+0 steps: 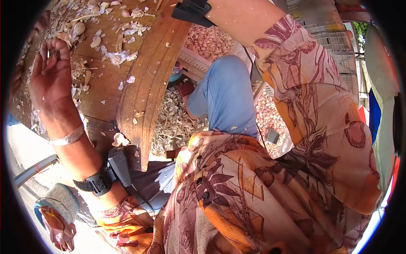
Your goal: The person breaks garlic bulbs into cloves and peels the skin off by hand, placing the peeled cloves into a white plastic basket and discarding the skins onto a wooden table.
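Note:
My left hand lies palm up over the wooden table at the left, its fingers loosely curled and apart, with nothing clearly held. A tiny white sliver shows between the fingers, too small to name. Around it are garlic cloves, a rounder garlic piece and papery garlic skins. My right forearm reaches past the top edge, a black strap near the wrist. My right hand is out of view.
Crates of garlic cloves and more cloves stand by my bent knee. Garlic skins heap below the table. Another person's hand, dim, shows at the upper left edge. A bag-like container sits at lower left.

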The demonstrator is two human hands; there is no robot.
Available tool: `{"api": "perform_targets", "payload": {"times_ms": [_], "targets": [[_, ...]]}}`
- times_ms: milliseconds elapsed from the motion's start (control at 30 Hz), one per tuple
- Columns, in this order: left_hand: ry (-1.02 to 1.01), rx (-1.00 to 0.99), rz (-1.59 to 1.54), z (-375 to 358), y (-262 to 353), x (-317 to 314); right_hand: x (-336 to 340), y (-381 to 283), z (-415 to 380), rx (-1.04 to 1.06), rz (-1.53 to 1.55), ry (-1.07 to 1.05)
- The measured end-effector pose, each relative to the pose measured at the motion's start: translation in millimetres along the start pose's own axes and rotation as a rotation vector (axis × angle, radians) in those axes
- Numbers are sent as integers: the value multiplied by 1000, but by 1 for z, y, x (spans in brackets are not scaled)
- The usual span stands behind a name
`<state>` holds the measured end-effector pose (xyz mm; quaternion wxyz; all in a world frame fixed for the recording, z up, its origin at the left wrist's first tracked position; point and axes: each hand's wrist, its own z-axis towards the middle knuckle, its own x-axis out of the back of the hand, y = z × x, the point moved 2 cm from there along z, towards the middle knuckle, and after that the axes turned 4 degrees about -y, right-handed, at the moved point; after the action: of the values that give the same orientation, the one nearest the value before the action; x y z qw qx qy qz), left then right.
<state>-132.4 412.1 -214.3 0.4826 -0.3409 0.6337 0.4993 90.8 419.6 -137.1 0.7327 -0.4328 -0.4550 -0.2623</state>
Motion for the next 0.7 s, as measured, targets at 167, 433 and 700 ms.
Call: {"api": "perform_targets", "payload": {"times_ms": [167,433,700], "targets": [[-301,271,-184,17,9,22,-66,17,29,415,-197,-86],[-108,137,-215,-18,-12,-1,-39,50,-26,492,-604,366],[381,-187,-55,-29,-19,-24,-18,26,-15,-322,351,227]]}}
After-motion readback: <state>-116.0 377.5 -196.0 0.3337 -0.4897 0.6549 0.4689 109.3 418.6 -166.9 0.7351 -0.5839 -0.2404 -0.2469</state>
